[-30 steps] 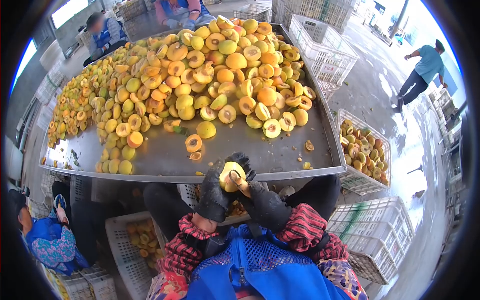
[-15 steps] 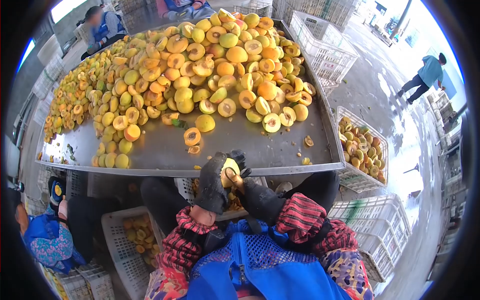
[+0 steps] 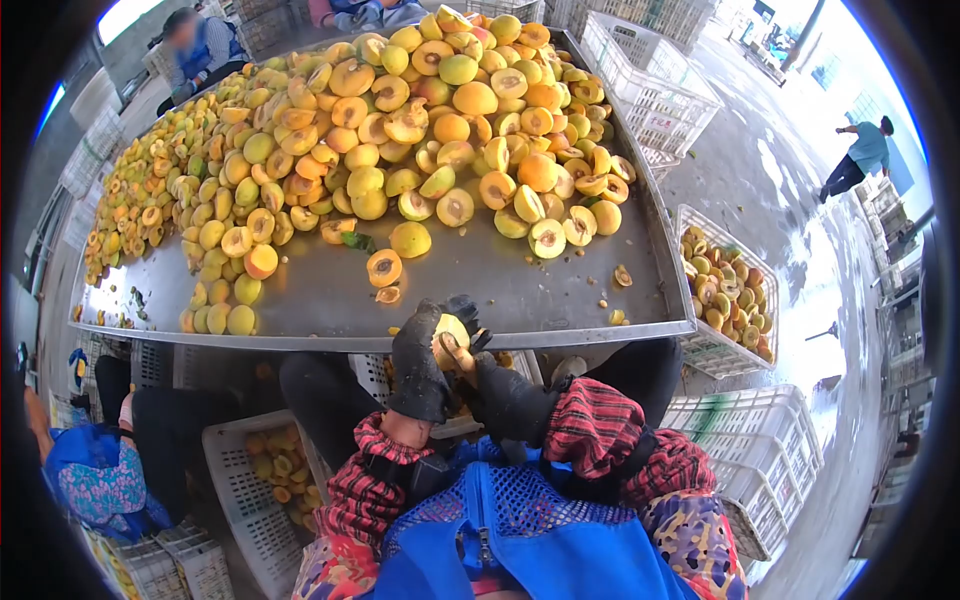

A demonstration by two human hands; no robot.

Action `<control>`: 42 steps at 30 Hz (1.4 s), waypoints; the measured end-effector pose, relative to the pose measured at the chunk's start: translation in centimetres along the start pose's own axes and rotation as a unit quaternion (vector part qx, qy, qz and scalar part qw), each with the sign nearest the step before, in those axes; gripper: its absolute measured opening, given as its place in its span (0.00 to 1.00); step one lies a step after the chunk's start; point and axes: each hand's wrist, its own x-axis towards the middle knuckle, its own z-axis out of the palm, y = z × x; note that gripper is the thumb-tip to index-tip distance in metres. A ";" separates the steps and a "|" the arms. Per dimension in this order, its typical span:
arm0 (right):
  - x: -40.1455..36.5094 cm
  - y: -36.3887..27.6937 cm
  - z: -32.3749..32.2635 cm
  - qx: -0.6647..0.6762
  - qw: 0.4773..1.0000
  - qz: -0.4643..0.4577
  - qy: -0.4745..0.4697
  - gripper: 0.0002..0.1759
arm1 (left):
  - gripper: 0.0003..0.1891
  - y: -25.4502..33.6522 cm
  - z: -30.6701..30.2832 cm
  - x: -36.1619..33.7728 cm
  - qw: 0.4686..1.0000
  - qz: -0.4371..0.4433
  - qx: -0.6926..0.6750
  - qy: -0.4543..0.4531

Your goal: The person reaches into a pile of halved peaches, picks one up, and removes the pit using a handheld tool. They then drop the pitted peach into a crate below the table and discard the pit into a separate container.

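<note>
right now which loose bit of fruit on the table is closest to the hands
The small orange piece on the metal table, just beyond the left hand that holds a yellow fruit. The bigger cut half with the dark hollow lies farther off.

Halved yellow fruit [image 3: 400, 130] heaps a steel table [image 3: 330, 300], white crates [image 3: 650, 100] beside it.

Both arms bend inward, gloved hands meeting before the chest. The left hand [image 3: 418, 362] stands upright, fingers curled closed; the right hand [image 3: 503, 397] presses against it, thumb forward.
</note>
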 end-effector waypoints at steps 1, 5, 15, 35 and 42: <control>0.2 0.3 0.4 0.002 1.000 0.022 -0.011 0.42 | 0.11 0.6 0.3 -0.1 0.999 -0.016 -0.030 0.008; 0.7 -0.4 -0.4 0.023 0.992 0.092 -0.083 0.44 | 0.14 3.4 0.6 -1.0 0.976 0.053 0.201 -0.069; 0.4 1.3 1.6 0.061 0.996 0.047 -0.034 0.25 | 0.08 6.1 1.6 -1.2 0.853 0.254 0.449 -0.081; 0.7 -3.3 -2.7 0.385 0.882 0.236 -0.139 0.16 | 0.19 5.4 0.0 -0.4 0.968 0.037 0.204 -0.139; 0.4 -2.6 -2.6 0.396 0.871 0.244 -0.157 0.15 | 0.14 3.5 -2.2 -0.2 0.913 0.176 0.349 -0.119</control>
